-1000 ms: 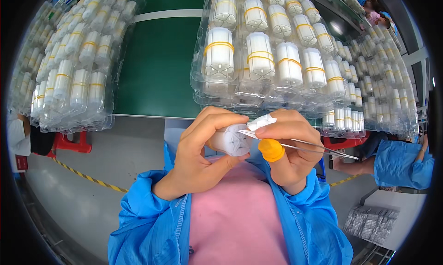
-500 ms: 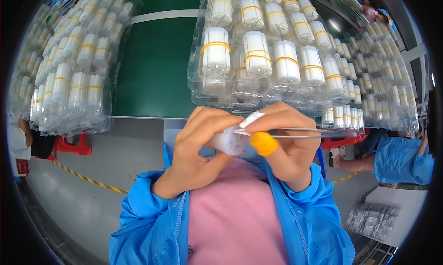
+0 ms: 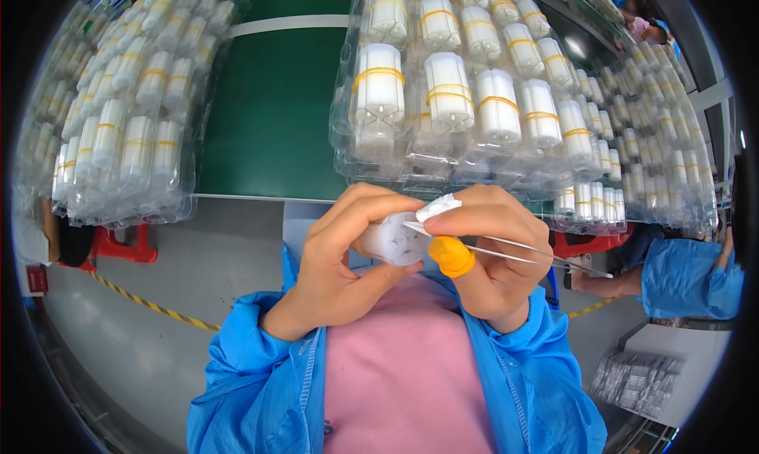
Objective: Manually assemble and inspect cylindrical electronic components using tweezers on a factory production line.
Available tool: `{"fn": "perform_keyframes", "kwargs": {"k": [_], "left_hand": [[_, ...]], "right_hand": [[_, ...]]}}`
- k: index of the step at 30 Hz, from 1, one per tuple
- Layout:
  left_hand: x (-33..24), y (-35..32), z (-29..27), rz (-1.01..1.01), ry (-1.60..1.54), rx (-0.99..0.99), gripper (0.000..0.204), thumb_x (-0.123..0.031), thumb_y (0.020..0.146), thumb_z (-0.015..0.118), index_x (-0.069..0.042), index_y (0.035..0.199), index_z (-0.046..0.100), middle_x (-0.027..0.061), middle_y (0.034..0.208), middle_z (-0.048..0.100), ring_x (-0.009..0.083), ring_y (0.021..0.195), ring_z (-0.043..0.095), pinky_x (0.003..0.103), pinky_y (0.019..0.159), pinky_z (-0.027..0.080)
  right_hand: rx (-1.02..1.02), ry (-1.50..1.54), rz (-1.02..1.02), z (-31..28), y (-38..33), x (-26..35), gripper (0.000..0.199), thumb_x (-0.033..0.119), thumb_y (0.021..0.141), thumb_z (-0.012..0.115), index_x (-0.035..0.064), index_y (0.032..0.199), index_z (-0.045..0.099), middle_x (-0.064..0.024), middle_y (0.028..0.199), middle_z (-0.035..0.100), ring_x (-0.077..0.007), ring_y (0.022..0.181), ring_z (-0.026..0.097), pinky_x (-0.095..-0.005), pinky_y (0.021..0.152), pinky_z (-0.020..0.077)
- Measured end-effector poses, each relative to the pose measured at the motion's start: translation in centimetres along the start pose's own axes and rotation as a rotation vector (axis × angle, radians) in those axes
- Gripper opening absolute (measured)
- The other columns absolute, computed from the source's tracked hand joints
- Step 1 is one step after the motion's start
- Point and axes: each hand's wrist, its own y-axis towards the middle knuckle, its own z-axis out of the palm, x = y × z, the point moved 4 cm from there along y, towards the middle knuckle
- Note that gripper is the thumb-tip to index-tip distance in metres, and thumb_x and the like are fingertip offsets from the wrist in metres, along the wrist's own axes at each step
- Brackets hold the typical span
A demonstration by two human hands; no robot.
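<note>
My left hand is closed round a whitish translucent cylinder, whose round end faces to the right. Metal tweezers are pinched in my right hand, their tips at the cylinder's end face. Yellow covering wraps my right thumb, and a white wrap sits on a finger of the same hand. Both hands are held close together in front of my chest, just before the table's near edge. Fine detail inside the cylinder's end is too small to make out.
Stacked clear plastic trays with white cylinders banded in yellow stand on the green table; more tray stacks rise at the left and right. Red stools show beneath. A person in blue is at the right.
The tweezers have tilted, their rear ends now lower and farther right. The cylinder's end face has turned more into view. Both hands stay close together.
</note>
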Motion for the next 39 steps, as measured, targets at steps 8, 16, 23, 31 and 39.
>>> {"fn": "perform_keyframes", "kwargs": {"k": [8,16,23,31,39], "left_hand": [[13.3,-10.3,-1.4,-0.789,-0.729,-0.037,0.039,-0.010,0.082,0.068,-0.003,0.117,0.052,0.0059,0.101,0.059,0.0150,0.092,0.058,0.030,0.082,0.048],[14.4,-12.9,-7.2,-1.064,-0.733,0.042,0.038,-0.020,0.089,0.061,-0.004,0.121,0.050,0.0050,0.103,0.059,0.0136,0.093,0.059,0.036,0.084,0.051],[18.0,-12.7,-1.9,-0.955,-0.947,0.106,0.043,-0.023,0.088,0.061,-0.004,0.124,0.047,0.0054,0.107,0.057,0.0134,0.094,0.058,0.030,0.085,0.048],[6.9,-6.9,-1.1,-0.440,-0.408,0.333,0.042,-0.014,0.082,0.068,-0.003,0.117,0.046,0.0109,0.115,0.054,0.0146,0.101,0.055,0.031,0.091,0.044],[1.4,-2.9,-0.4,-0.178,-0.084,0.061,0.054,-0.005,0.079,0.067,-0.001,0.126,0.040,0.0100,0.112,0.054,0.0152,0.107,0.052,0.030,0.092,0.040]], "right_hand": [[-0.060,0.107,0.074,-0.2,-2.7,-0.4,0.020,0.008,0.068,0.073,-0.0013,0.085,0.068,-0.0136,0.080,0.067,-0.0228,0.071,0.064,-0.0284,0.062,0.0499],[-0.256,0.330,0.213,1.6,-4.8,-1.3,0.020,0.014,0.077,0.071,-0.0031,0.082,0.062,-0.0140,0.078,0.061,-0.0188,0.068,0.061,-0.0265,0.061,0.0499],[-0.222,0.378,0.228,1.9,-5.2,-1.7,0.024,0.016,0.077,0.072,-0.0038,0.085,0.061,-0.0132,0.082,0.058,-0.0180,0.068,0.061,-0.0258,0.062,0.0508],[-0.253,0.346,0.231,0.7,-6.9,-2.9,0.027,0.020,0.079,0.072,-0.0026,0.086,0.059,-0.0136,0.081,0.058,-0.0185,0.073,0.059,-0.0259,0.062,0.0504],[-0.226,0.439,0.159,0.7,-6.0,-2.8,0.020,0.011,0.079,0.071,-0.0043,0.090,0.063,-0.0152,0.088,0.061,-0.0190,0.076,0.061,-0.0270,0.067,0.0491]]}}
